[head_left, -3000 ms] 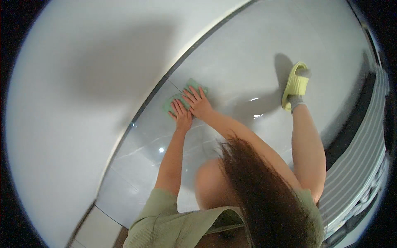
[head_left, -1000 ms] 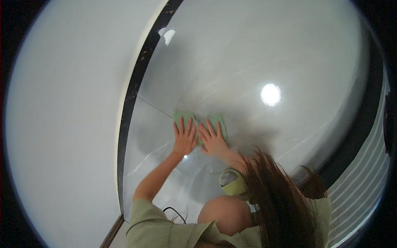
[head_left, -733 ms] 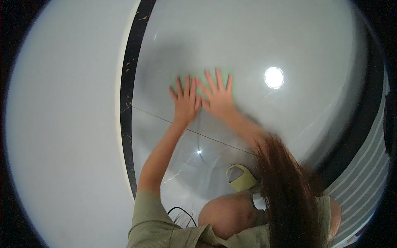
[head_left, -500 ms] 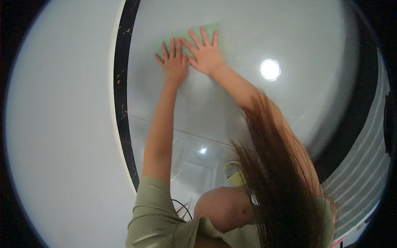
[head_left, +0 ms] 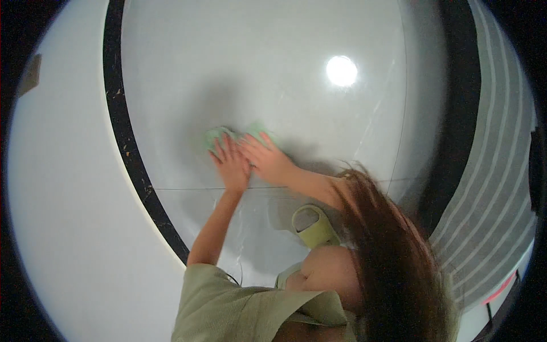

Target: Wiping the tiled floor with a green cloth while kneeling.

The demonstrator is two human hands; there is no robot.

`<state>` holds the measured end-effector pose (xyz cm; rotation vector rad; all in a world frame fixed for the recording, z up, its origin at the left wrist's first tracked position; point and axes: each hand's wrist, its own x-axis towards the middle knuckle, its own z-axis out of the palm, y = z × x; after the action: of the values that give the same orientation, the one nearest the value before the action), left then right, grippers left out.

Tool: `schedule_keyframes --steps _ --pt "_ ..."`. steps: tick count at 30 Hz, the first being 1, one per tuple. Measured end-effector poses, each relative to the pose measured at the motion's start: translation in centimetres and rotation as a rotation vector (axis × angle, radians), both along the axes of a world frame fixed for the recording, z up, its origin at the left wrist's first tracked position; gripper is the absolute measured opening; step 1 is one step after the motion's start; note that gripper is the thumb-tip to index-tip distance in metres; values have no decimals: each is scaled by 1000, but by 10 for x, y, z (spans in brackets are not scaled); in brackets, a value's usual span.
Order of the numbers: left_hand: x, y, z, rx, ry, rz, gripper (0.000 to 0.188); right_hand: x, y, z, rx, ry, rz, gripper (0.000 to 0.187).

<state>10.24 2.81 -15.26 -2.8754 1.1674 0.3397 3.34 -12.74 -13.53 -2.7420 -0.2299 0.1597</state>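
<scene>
A pale green cloth (head_left: pixel 216 135) lies on the glossy light-grey tiled floor (head_left: pixel 256 62), rumpled and slightly blurred. My left hand (head_left: pixel 232 166) presses on its near left part, fingers stretched out flat over it. Close beside it, touching or nearly so, my right hand (head_left: pixel 266 158) rests on the right part with its fingers extended. Neither hand wraps around the cloth. The fingers cover the cloth's middle.
A black marble-look border (head_left: pixel 128 142) runs along the white wall (head_left: pixel 68 182) on the left. At right, a dark band (head_left: pixel 456 114) edges a grey striped fabric surface (head_left: pixel 496 154). A yellow-green slipper (head_left: pixel 319 232) is near my knee. Long hair hangs over my right arm.
Both hands have drawn back toward my body with the cloth beneath them. The cloth, spread flatter before, is now rumpled. The slipper shows more fully.
</scene>
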Motion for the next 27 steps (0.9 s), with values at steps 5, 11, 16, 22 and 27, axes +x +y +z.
schedule_keyframes --steps 5,11,16,22,27 --pt "-104 -43 16 -28 146 -173 64 -125 -42 3 -61 67 -21 75" --pt "-82 -81 16 -108 215 -159 67 -89 -85 6 -56 121 -132 68" --pt "2 -147 -2 -244 25 -124 65 7 -120 -9 -105 -62 -343 58" --pt "22 -155 -13 -343 83 -150 59 17 -112 -27 -12 -145 -491 59" --pt "-88 -78 1 125 198 -301 65 -107 -56 -23 -3 120 -251 61"
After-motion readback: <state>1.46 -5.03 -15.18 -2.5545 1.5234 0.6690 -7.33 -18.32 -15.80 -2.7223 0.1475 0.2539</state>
